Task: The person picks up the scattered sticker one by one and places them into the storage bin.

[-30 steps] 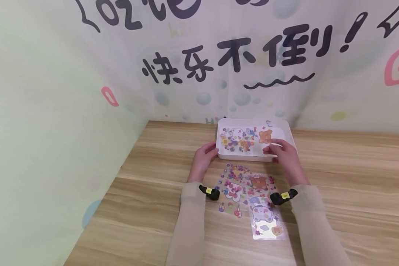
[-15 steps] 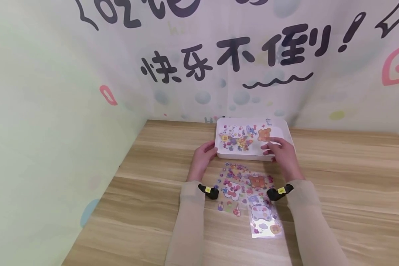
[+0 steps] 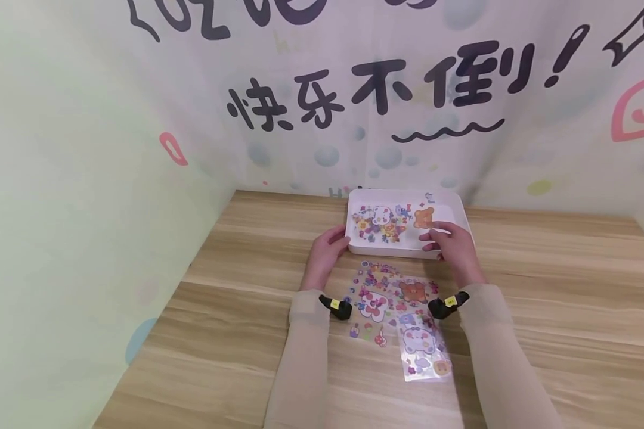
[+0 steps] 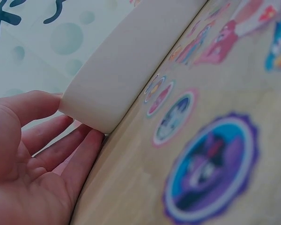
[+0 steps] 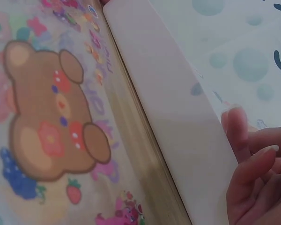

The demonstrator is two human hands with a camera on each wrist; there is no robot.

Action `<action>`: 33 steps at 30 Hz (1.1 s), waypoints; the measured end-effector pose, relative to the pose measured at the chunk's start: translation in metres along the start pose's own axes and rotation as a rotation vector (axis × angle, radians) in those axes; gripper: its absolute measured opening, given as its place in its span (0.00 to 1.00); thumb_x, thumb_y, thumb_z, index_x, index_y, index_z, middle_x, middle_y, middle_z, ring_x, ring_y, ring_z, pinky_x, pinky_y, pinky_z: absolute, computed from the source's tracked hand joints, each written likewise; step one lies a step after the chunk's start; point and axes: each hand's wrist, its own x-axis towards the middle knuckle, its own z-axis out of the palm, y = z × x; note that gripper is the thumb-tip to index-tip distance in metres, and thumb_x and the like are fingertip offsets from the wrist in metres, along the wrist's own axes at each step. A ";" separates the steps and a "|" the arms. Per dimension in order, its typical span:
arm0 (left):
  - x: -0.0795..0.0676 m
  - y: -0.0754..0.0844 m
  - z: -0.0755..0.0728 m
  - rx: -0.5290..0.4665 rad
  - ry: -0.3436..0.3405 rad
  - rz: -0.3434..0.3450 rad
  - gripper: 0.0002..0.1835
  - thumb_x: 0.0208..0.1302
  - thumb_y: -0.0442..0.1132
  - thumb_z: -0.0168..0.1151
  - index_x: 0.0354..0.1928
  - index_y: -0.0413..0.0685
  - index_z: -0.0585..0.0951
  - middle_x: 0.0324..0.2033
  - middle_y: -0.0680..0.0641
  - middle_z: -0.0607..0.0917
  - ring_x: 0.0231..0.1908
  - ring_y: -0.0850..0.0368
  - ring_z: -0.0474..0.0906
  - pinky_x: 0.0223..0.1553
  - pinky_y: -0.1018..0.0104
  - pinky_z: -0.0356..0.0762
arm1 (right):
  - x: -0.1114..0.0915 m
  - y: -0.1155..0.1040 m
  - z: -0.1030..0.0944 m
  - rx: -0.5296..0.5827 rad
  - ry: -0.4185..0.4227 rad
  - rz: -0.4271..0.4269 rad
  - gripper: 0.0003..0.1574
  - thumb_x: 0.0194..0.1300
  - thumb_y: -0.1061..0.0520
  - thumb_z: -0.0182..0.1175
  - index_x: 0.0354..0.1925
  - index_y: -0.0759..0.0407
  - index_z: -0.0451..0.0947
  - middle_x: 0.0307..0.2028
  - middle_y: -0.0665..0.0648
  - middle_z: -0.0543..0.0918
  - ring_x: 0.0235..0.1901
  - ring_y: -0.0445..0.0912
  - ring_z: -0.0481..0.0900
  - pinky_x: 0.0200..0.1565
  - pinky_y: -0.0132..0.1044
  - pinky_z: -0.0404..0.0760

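A shallow white tray (image 3: 386, 251) stands at the back of the table with many small stickers in its left half. Inside it lie a white animal-face sticker (image 3: 382, 215) and, further right, a brown bear sticker (image 3: 423, 218). My left hand (image 3: 326, 250) holds the tray's front left corner; in the left wrist view its thumb touches the upper wall and the other fingers (image 4: 89, 145) meet the bottom edge. Over the front right wall is my right hand (image 3: 457, 251), its fingers loosely bent beside the bear sticker. In the right wrist view these fingers (image 5: 246, 183) straddle the rim, holding nothing visible.
Transparent sticker sheets lie overlapping in front of the tray: one with a white bow-wearing character (image 3: 374, 305), one with a brown bear (image 3: 412, 292), and a shiny one with a white bear (image 3: 418, 341). A printed cloth wall (image 3: 300, 161) rises behind the wooden table (image 3: 236, 333).
The view shifts slightly. Both hands keep their places at the tray, and the stickers inside lie as before.
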 end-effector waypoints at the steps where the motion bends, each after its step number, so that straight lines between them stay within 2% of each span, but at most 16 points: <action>1: 0.000 0.000 0.000 0.002 0.001 -0.002 0.22 0.60 0.41 0.57 0.57 0.53 0.71 0.55 0.51 0.73 0.50 0.63 0.71 0.50 0.70 0.72 | 0.000 0.000 0.000 -0.012 0.001 0.003 0.27 0.66 0.46 0.46 0.59 0.56 0.63 0.43 0.57 0.81 0.35 0.45 0.80 0.33 0.37 0.74; 14: -0.002 0.000 -0.001 0.034 0.002 -0.012 0.23 0.58 0.42 0.58 0.58 0.53 0.71 0.52 0.54 0.75 0.49 0.63 0.71 0.49 0.69 0.73 | 0.000 0.002 0.001 -0.058 -0.011 0.002 0.25 0.67 0.47 0.46 0.58 0.57 0.66 0.42 0.57 0.81 0.35 0.45 0.80 0.34 0.37 0.74; 22: -0.001 0.000 -0.001 0.009 0.006 0.015 0.22 0.59 0.41 0.57 0.57 0.52 0.72 0.53 0.52 0.74 0.50 0.62 0.71 0.49 0.69 0.73 | 0.001 -0.003 0.004 -0.073 0.017 -0.006 0.26 0.66 0.50 0.47 0.59 0.60 0.65 0.41 0.58 0.82 0.32 0.43 0.80 0.27 0.37 0.75; 33: 0.001 -0.001 0.000 0.018 0.005 0.007 0.22 0.59 0.42 0.58 0.57 0.54 0.72 0.52 0.54 0.75 0.50 0.62 0.71 0.49 0.69 0.72 | 0.003 -0.005 0.010 -0.113 0.034 0.017 0.26 0.68 0.51 0.45 0.59 0.62 0.64 0.41 0.60 0.81 0.35 0.50 0.77 0.26 0.37 0.73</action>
